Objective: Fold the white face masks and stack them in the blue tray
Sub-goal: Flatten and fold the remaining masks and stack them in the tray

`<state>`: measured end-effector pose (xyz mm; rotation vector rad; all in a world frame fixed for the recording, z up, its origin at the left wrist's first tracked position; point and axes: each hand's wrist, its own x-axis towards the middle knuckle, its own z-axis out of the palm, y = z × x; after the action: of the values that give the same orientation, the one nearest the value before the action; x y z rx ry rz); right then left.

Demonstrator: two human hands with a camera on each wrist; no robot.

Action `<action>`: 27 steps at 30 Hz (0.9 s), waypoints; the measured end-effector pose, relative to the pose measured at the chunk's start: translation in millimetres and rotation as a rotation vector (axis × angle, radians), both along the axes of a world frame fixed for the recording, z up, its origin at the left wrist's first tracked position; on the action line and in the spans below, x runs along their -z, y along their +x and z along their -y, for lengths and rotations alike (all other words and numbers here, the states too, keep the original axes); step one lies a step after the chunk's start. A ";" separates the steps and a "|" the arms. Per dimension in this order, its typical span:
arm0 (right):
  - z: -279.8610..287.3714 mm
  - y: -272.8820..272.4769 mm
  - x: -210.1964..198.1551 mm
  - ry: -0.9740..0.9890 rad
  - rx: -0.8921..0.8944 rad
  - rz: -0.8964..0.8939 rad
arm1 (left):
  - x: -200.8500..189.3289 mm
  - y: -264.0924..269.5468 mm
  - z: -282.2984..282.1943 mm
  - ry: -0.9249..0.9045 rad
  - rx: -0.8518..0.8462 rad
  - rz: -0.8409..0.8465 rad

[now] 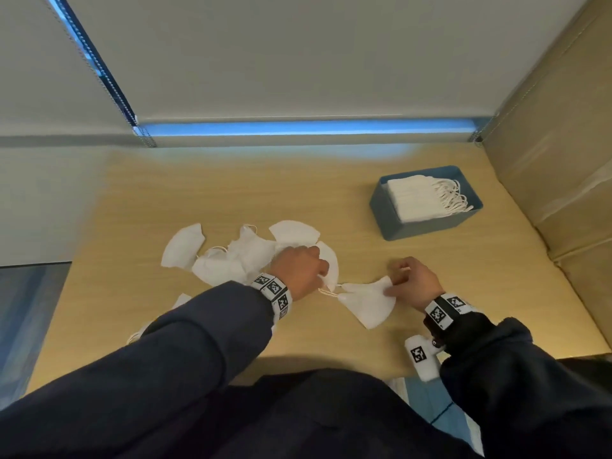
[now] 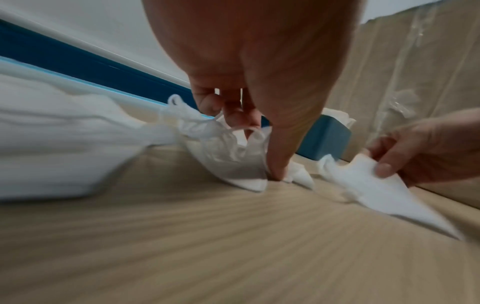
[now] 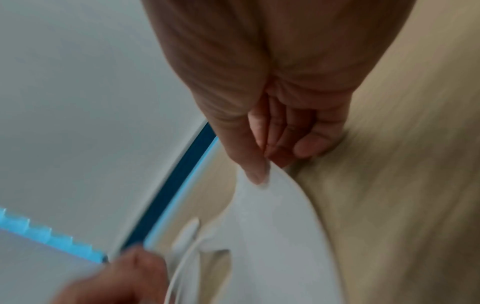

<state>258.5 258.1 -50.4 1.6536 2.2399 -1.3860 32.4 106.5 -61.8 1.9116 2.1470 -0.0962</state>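
Note:
On the wooden table [image 1: 331, 200] lies a loose pile of white masks [image 1: 231, 256]. My left hand [image 1: 323, 279] pinches a crumpled mask [image 2: 233, 160] at the pile's right edge, with the thumb pressing down on it [image 2: 259, 148]. My right hand [image 1: 392, 283] pinches the right corner of a separate white mask [image 1: 367, 303], which lies partly on the table [image 2: 363, 185]. In the right wrist view, thumb and fingers [image 3: 265, 166] grip that mask's edge [image 3: 272, 236]. Its ear loop reaches toward my left hand. The blue tray [image 1: 427, 226] at back right holds a stack of folded masks [image 1: 417, 197].
Taped cardboard boxes [image 1: 563, 160] wall off the table's right side. A window blind hangs behind the table. A white tagged device [image 1: 422, 357] sits by the front edge under my right wrist. Another mask [image 1: 180, 301] peeks out beside my left sleeve.

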 end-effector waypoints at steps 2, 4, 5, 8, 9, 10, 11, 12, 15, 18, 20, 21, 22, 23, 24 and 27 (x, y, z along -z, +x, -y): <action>6.6 -7.5 -2.9 -0.121 0.132 -0.130 | -2.1 -23.0 22.3 0.039 -0.060 0.061; 13.0 -17.4 -9.9 -0.248 0.254 -0.245 | -7.4 -42.9 45.0 0.116 -0.176 0.172; 15.7 -22.8 -13.6 -0.294 0.287 -0.279 | -10.4 -51.2 54.7 0.187 -0.263 0.255; 22.7 -37.5 -21.0 -0.394 0.292 -0.295 | -22.6 -72.1 75.3 0.441 -0.602 0.568; 25.3 -43.1 -22.0 -0.429 0.300 -0.316 | -27.3 -77.1 79.6 0.502 -0.725 0.687; 28.5 -48.4 -23.8 -0.453 0.308 -0.337 | -33.1 -80.7 82.6 0.565 -0.844 0.820; 31.6 -53.9 -25.0 -0.456 0.311 -0.348 | -38.8 -83.6 84.4 0.636 -0.959 0.971; 35.2 -59.2 -27.5 -0.453 0.314 -0.357 | -45.5 -84.9 85.1 0.717 -1.056 1.109; 40.0 -72.4 -29.0 -0.452 0.373 -0.403 | -67.3 -77.6 80.3 0.897 -1.119 1.228; 42.9 -84.4 -35.3 -0.517 0.421 -0.469 | -92.4 -50.3 67.4 0.979 -0.813 1.039; 43.4 -91.6 -43.1 -0.645 0.484 -0.564 | -95.9 -29.4 56.9 0.969 -0.474 0.848; 43.1 -94.1 -49.2 -0.718 0.516 -0.614 | -90.0 -21.0 51.4 0.907 -0.279 0.693; 42.1 -95.4 -55.5 -0.781 0.520 -0.656 | -80.6 -14.7 46.5 0.813 -0.100 0.522; 40.0 -95.4 -61.3 -0.809 0.497 -0.667 | -68.5 -11.2 42.8 0.718 0.030 0.382; 38.0 -94.6 -66.1 -0.791 0.450 -0.657 | -58.8 -8.5 40.2 0.623 0.093 0.316; 35.8 -85.0 -68.5 -0.668 0.248 -0.650 | -52.9 -5.0 36.0 0.487 0.028 0.406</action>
<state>173.4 222.3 18.1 1.3797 1.4594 -2.6553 27.5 70.5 -8.8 1.9766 1.9790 0.8059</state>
